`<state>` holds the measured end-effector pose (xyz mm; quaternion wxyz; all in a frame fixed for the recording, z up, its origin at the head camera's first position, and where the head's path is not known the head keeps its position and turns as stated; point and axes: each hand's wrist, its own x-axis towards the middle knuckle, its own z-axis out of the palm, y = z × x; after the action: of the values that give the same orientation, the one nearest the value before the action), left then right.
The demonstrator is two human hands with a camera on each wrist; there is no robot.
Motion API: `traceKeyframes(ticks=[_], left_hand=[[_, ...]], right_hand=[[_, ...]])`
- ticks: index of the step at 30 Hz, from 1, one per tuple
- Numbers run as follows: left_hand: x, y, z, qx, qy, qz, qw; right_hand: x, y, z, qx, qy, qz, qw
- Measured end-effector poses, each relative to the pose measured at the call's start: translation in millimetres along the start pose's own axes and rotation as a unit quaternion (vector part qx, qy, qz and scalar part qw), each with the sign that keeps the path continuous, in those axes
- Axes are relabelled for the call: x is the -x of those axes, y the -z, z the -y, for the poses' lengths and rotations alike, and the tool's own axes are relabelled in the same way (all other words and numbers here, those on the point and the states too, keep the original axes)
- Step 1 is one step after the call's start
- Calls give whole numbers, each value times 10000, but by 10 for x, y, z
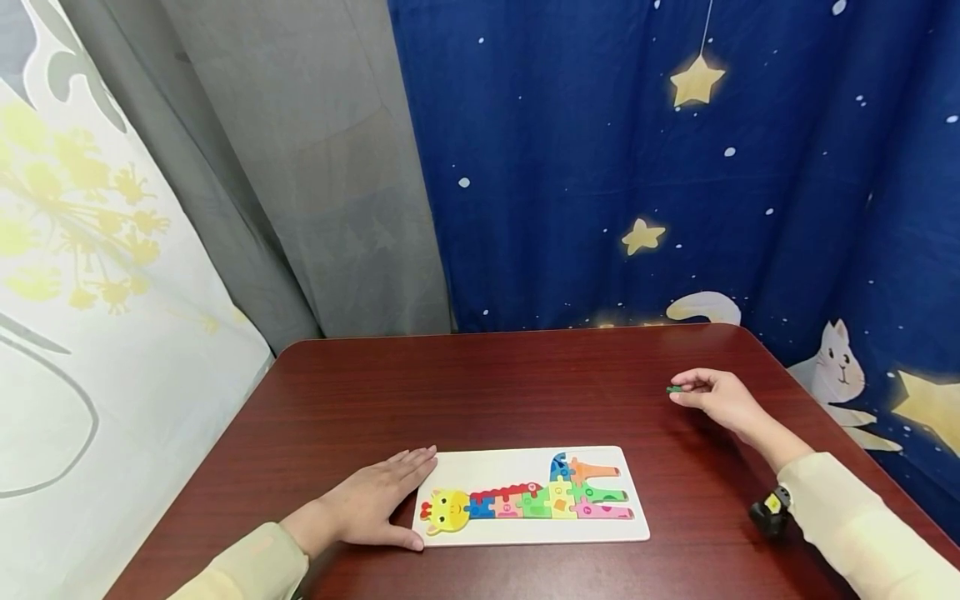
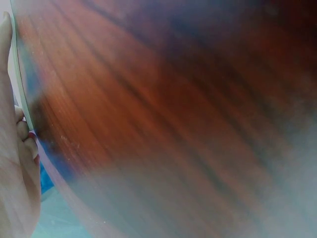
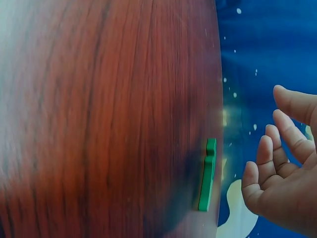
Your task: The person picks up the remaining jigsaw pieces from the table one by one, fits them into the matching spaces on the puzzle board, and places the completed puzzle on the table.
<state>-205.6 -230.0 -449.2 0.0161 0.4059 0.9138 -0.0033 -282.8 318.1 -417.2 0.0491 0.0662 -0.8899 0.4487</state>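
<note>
A white puzzle board [image 1: 517, 534] lies flat near the front of the table, bearing a giraffe made of colourful interlocking pieces with a yellow head [image 1: 448, 511] at the left. My left hand [image 1: 372, 502] rests at the board's left end, fingers extended along it and thumb by the lower corner. Part of that hand [image 2: 17, 163] also shows at the left of the left wrist view. Further back on the right, my right hand [image 1: 716, 398] is beside a small green puzzle piece [image 3: 207, 176]. The right wrist view shows that piece on the table, with thumb and fingers spread apart from it.
The dark red wooden table [image 1: 480, 392] reaches back to a grey curtain [image 1: 315, 167] and a blue starry curtain [image 1: 570, 150]. White patterned fabric [image 1: 135, 367] hangs along the left. A black device [image 1: 771, 512] sits on my right wrist.
</note>
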Motion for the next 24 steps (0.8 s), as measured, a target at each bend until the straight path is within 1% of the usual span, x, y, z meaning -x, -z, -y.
traceKeyframes(ticks=[10,20,24], left_hand=[[-12,-38,37,-95,-51,-73,9999],[-27,-45,79,-95,-101,-90,9999],[-31,-40,91,-73,-107,-73,9999]], right_hand=[[-59,135,-159,99,-126,-120,9998],[-109,251,-342,297,-464,-8,9985],[-122,273,-396,379,-536,8,9978]])
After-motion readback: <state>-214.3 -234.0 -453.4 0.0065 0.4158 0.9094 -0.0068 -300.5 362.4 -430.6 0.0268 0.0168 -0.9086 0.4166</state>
